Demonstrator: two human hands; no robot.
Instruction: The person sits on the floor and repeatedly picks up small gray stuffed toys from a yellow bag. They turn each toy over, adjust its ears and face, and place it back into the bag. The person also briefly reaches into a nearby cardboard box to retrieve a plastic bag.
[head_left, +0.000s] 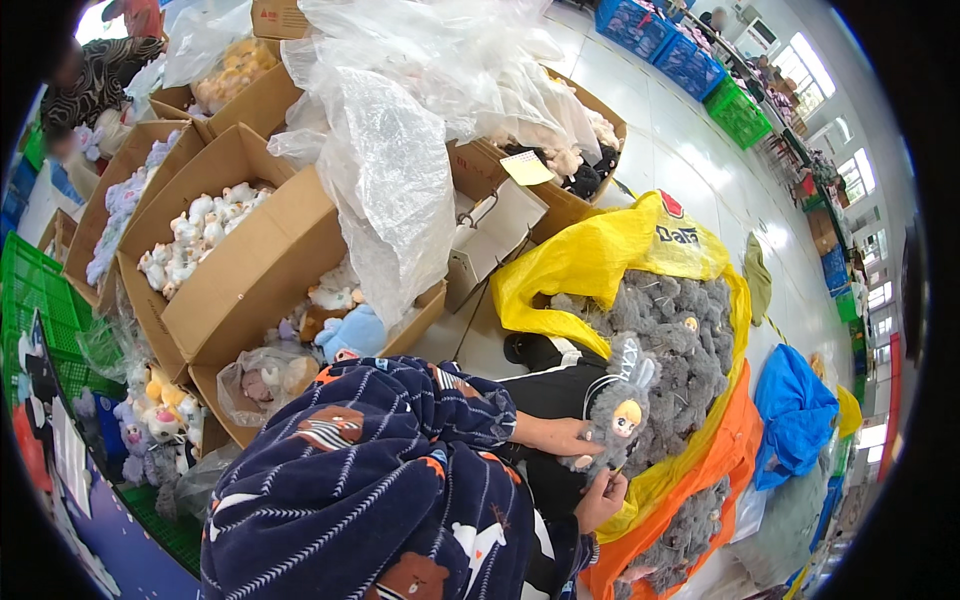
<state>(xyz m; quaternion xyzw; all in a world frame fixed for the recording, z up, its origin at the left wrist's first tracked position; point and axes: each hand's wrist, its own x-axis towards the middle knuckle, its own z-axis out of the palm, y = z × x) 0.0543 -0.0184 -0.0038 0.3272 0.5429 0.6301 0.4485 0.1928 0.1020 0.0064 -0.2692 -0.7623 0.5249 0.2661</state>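
Observation:
A grey fluffy plush doll with long ears and a small pale face lies over my lap, tilted, with its head toward the upper right. My left hand is closed around its side near the arm. Just below the doll, my right hand has its thumb and fingers pinched together close to the doll's lower edge. What sits between those fingertips is too small to make out. Right beside the doll, a yellow woven sack stands open, full of similar grey plush dolls.
An orange sack with more grey plush and a blue bag lie to the right. Cardboard boxes of plush toys stand at left, partly under clear plastic sheeting. Green crates edge the far left. A person is at upper left.

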